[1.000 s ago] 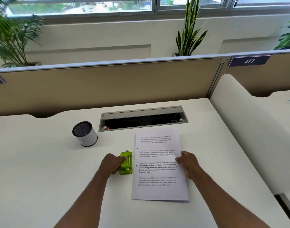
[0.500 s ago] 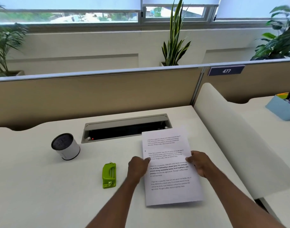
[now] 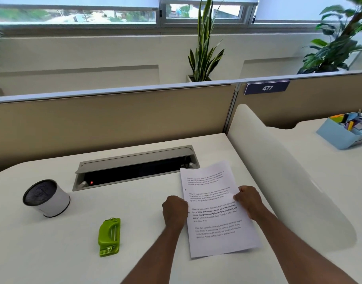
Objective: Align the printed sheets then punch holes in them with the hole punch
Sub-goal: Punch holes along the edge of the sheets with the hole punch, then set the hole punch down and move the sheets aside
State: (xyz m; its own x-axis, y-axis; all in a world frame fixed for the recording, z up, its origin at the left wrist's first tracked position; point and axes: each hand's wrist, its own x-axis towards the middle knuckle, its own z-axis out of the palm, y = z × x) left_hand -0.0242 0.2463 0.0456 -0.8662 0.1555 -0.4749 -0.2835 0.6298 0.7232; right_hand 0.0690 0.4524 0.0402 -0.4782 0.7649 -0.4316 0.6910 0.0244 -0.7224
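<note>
The printed sheets [image 3: 214,220] are a white stack with black text, held a little above the white desk [image 3: 52,253] and tilted toward the right. My left hand [image 3: 175,211] grips their left edge and my right hand [image 3: 247,200] grips their right edge. Two punched holes show along the left margin. The green hole punch [image 3: 109,236] lies alone on the desk, well to the left of my left hand, with nothing touching it.
A white cylinder with a dark mesh top [image 3: 45,198] stands at the left. An open cable tray [image 3: 135,169] is sunk into the desk behind the sheets. A white curved divider [image 3: 278,171] borders the right, with a blue organiser [image 3: 344,131] beyond it.
My left hand let go of the hole punch and took the sheets' left edge. Both hands have lifted the sheets and carried them right, away from the punch.
</note>
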